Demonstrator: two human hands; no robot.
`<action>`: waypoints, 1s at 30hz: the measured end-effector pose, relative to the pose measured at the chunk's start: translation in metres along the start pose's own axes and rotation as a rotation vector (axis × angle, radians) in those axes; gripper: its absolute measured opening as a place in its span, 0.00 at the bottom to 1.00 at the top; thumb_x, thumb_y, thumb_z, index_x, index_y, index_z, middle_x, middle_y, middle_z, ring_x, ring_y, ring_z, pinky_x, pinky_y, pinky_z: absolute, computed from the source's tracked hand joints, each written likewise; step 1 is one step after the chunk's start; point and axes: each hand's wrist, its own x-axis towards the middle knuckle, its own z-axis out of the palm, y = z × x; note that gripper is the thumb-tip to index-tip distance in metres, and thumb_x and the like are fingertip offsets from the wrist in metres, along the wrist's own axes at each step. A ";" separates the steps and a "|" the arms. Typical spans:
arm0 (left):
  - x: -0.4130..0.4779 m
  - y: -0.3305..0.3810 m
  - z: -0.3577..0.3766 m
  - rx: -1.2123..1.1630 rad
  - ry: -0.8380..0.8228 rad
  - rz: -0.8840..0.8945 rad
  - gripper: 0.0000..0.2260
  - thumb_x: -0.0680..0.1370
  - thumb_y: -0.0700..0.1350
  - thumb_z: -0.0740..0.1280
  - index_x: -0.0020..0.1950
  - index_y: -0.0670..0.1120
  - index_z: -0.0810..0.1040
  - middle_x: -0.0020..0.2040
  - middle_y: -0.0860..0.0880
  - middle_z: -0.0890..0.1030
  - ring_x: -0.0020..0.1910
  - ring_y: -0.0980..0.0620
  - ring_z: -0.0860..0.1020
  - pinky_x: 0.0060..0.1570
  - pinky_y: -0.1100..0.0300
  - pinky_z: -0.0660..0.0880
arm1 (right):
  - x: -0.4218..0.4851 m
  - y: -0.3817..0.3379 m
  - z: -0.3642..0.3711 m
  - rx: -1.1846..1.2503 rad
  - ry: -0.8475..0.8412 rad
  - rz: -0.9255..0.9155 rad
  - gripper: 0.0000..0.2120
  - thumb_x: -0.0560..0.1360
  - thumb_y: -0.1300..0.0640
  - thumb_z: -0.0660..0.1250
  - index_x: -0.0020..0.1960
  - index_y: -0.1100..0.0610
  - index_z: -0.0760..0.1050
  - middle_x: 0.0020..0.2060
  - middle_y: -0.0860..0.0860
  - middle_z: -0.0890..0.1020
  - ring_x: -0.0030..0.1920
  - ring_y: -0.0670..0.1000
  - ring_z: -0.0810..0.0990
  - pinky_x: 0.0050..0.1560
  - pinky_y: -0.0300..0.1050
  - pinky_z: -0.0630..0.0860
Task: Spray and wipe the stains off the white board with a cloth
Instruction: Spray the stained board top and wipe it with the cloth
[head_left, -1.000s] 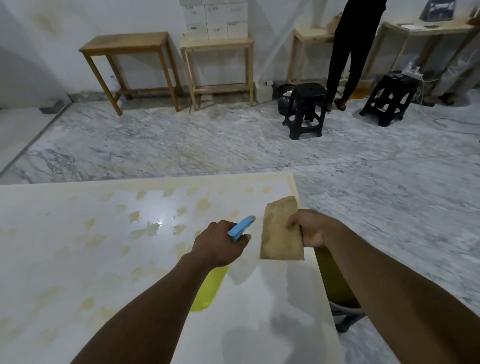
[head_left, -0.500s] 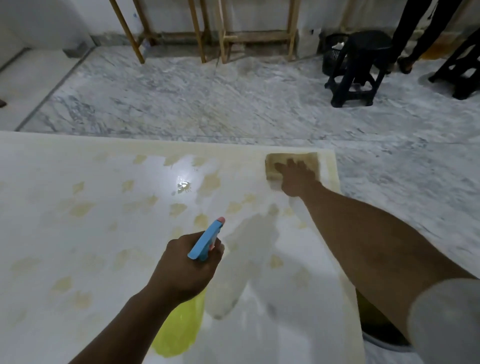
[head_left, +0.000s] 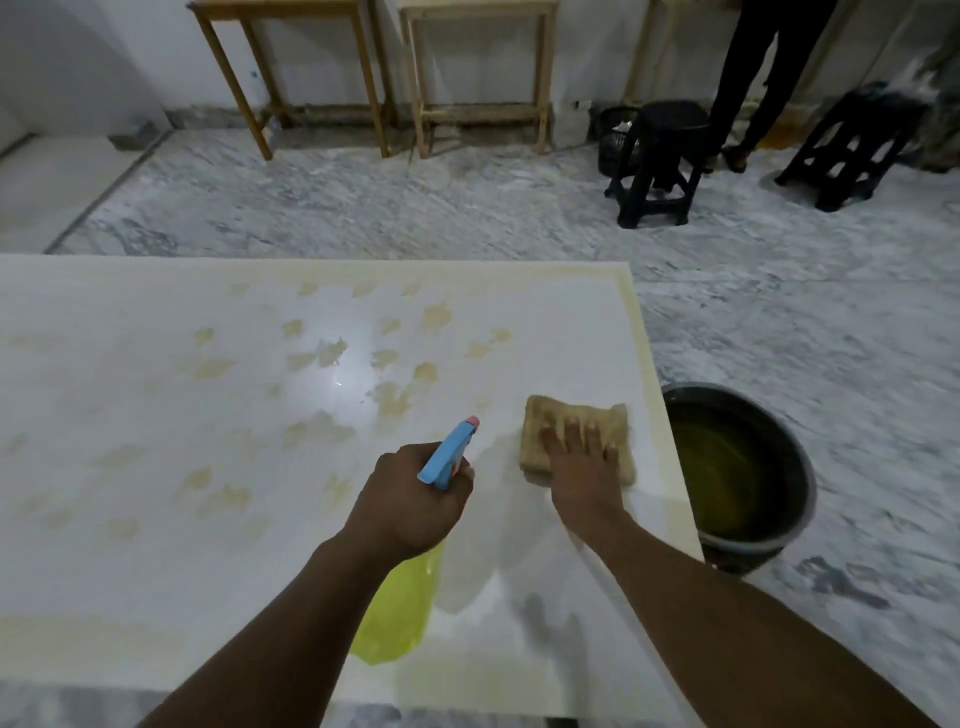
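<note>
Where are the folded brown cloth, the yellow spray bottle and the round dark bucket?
Folded brown cloth (head_left: 576, 410), head view, top edge.
Yellow spray bottle (head_left: 400, 613), head view, body.
Round dark bucket (head_left: 784, 457), head view, inner wall.

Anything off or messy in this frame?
Yellowish stains dot the white board, mostly left of and beyond the cloth that the right hand presses flat near the right edge. The left hand grips the spray bottle. The bucket on the floor holds murky yellow liquid. Nothing spilled or broken.

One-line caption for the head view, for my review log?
Right hand presses a tan cloth flat on the stained white board while the left hand grips a blue-topped spray bottle.
</note>
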 end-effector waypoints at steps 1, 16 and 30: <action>-0.017 -0.002 -0.002 0.000 -0.001 0.001 0.12 0.79 0.52 0.66 0.39 0.46 0.76 0.33 0.43 0.80 0.30 0.45 0.76 0.32 0.53 0.73 | -0.028 -0.006 0.007 0.009 -0.021 0.011 0.30 0.84 0.54 0.52 0.80 0.48 0.40 0.81 0.56 0.46 0.79 0.63 0.47 0.76 0.66 0.49; -0.062 -0.004 -0.057 -0.017 -0.013 0.028 0.13 0.78 0.53 0.65 0.37 0.47 0.74 0.30 0.47 0.77 0.28 0.52 0.72 0.32 0.56 0.71 | -0.128 0.020 -0.116 1.624 -0.604 0.537 0.16 0.71 0.68 0.57 0.58 0.67 0.72 0.52 0.64 0.82 0.48 0.64 0.82 0.42 0.54 0.82; 0.126 -0.012 -0.052 0.017 -0.008 0.061 0.07 0.80 0.48 0.67 0.46 0.47 0.80 0.41 0.46 0.84 0.38 0.47 0.82 0.38 0.57 0.77 | 0.270 0.045 -0.165 0.432 -0.026 0.058 0.24 0.78 0.61 0.57 0.75 0.54 0.66 0.70 0.59 0.73 0.67 0.61 0.72 0.65 0.53 0.72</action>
